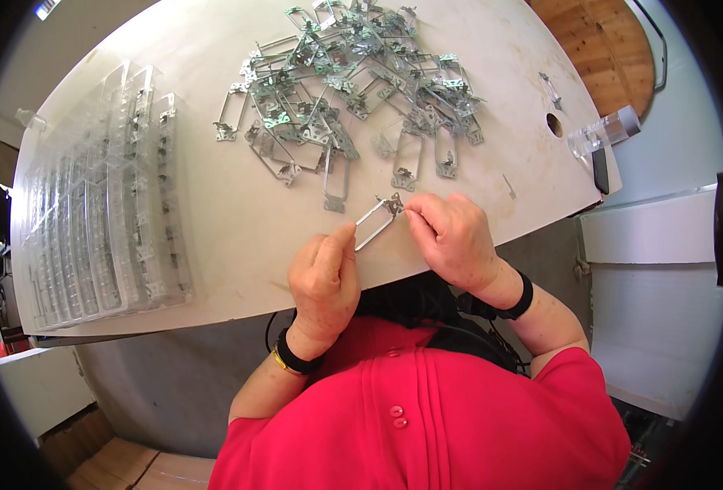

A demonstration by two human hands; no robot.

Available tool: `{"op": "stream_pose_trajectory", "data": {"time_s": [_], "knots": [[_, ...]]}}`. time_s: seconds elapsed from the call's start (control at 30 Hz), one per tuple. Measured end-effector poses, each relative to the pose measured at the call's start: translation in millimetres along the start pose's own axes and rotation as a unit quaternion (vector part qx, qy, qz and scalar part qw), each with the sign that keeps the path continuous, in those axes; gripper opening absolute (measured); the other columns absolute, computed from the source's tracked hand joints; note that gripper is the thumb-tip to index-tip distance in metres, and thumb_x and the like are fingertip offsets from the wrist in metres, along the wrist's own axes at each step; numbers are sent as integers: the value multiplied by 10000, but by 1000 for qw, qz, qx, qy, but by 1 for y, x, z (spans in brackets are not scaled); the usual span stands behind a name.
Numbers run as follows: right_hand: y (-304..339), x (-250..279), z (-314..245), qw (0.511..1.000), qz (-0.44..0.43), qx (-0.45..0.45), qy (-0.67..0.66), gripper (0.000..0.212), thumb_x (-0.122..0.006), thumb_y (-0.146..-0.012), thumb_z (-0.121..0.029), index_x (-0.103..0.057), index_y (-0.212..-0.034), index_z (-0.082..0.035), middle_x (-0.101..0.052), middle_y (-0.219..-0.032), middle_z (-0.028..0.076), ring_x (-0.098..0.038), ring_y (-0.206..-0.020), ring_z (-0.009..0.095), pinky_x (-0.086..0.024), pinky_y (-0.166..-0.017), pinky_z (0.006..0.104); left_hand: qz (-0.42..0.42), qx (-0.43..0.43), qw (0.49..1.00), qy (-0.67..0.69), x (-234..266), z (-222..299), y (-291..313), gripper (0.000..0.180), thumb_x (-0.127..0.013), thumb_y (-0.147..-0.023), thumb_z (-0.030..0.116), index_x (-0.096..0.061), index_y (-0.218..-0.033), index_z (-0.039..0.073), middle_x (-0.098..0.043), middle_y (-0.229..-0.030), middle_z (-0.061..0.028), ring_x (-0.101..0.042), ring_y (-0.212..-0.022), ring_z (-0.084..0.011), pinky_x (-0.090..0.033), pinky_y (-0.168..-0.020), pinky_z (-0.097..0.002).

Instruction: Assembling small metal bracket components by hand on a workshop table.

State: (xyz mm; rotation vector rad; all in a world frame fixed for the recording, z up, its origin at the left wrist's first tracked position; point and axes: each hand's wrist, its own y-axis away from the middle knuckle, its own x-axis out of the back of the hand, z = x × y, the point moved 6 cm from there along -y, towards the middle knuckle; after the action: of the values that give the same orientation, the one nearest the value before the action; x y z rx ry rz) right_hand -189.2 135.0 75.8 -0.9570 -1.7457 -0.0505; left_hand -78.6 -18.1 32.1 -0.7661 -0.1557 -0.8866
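Near the table's front edge, my left hand (pixel 326 282) pinches one end of a slim metal bracket (pixel 369 234), a narrow rectangular frame of two thin rods with a small dark plate at its far end. My right hand (pixel 453 238) has its thumb and forefinger closed at that plate end; whether a small part is also between the fingertips cannot be made out. Beyond both hands spreads a loose pile of similar metal brackets (pixel 347 84), tangled and overlapping. The closest bracket of the pile (pixel 335 181) lies just past my left hand.
Clear plastic trays (pixel 104 212) holding rows of small metal parts stand on the left of the white table (pixel 243 237). A transparent bottle (pixel 605 132) lies by a round hole (pixel 554 125) on the right. A thin metal piece (pixel 509 187) and a wooden stool (pixel 596 51) are nearby.
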Motion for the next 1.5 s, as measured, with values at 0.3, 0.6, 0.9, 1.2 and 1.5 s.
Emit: {"op": "stream_pose_trajectory", "data": {"time_s": [0.3, 0.6, 0.9, 1.2, 1.5], "knots": [[0, -1, 0, 1000, 3, 1, 0, 70, -717, -914, -60, -653, -917, -88, -635, -678, 110, -571, -585, 343, -459, -603, 425, -1, -10, 1000, -7, 0, -1, 1, 220, -716, -915, -114, -719, -1112, -17, -589, -739, -96, -546, -617, -205, -444, -573, -323], [0, 0, 2, 1000, 10, -7, -3, 77, -724, -915, -64, -650, -920, -87, -633, -674, 102, -565, -587, 348, -457, -601, 429, 2, -17, 1000, -6, -1, -1, 1, 227, -707, -914, -123, -714, -1115, -18, -588, -740, -96, -542, -615, -204, -439, -571, -324], [1, -2, 3, 1000, 6, -16, -10, 75, -723, -907, -51, -655, -911, -81, -633, -678, 104, -564, -574, 342, -454, -597, 422, 5, -17, 1000, -7, -1, 0, 0, 213, -709, -915, -120, -718, -1103, -19, -594, -751, -94, -535, -613, -199, -440, -570, -320], [0, -3, 4, 1000, 18, -14, -16, 76, -724, -909, -54, -657, -909, -90, -619, -647, 88, -540, -560, 340, -450, -591, 422, -3, -9, 1000, -11, -1, -1, 1, 205, -709, -920, -115, -719, -1101, -20, -592, -751, -89, -527, -610, -189, -436, -568, -317], [6, 9, 8, 999, 6, -46, -17, 71, -741, -909, -32, -697, -949, -69, -650, -699, 78, -595, -625, 287, -461, -587, 403, -6, -3, 1000, -9, -1, -1, 2, 206, -712, -919, -114, -721, -1102, -18, -592, -746, -86, -514, -609, -178, -421, -562, -305]]}}
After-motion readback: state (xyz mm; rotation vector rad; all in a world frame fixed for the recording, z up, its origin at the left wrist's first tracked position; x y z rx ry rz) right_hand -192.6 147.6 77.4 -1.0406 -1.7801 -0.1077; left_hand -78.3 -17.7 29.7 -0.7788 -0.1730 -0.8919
